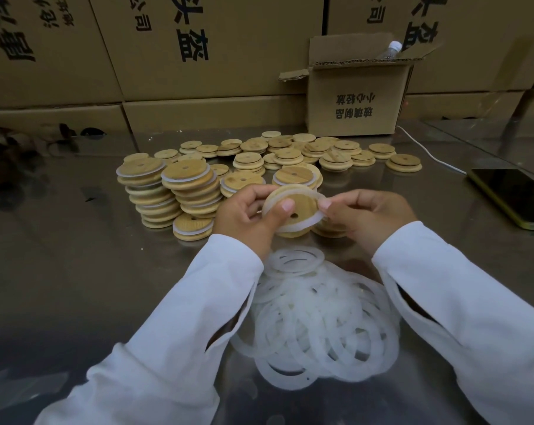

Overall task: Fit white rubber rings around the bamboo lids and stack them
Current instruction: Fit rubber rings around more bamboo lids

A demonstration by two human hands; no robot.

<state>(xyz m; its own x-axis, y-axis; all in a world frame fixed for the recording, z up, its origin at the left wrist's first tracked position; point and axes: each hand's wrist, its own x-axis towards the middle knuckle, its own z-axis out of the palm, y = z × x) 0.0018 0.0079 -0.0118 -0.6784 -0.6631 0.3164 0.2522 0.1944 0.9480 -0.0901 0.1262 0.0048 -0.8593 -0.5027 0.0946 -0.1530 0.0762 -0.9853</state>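
My left hand [247, 214] grips a round bamboo lid [302, 204] with a small hole, thumb pressed on its face. A white rubber ring [302, 223] lies partly around the lid's raised step. My right hand [363, 214] pinches the ring at the lid's right edge. Below my wrists, a loose heap of white rings [317, 326] lies on the table. Stacks of ringed lids [170, 191] stand to the left of my hands. Further back, bare bamboo lids [308, 151] lie spread out.
The work surface is a shiny metal table [75, 256]. An open cardboard box [357, 93] holding a plastic bottle [391, 50] stands at the back. A phone [516, 194] with a white cable [428, 151] lies at the right. Large cartons [198, 50] wall the far side.
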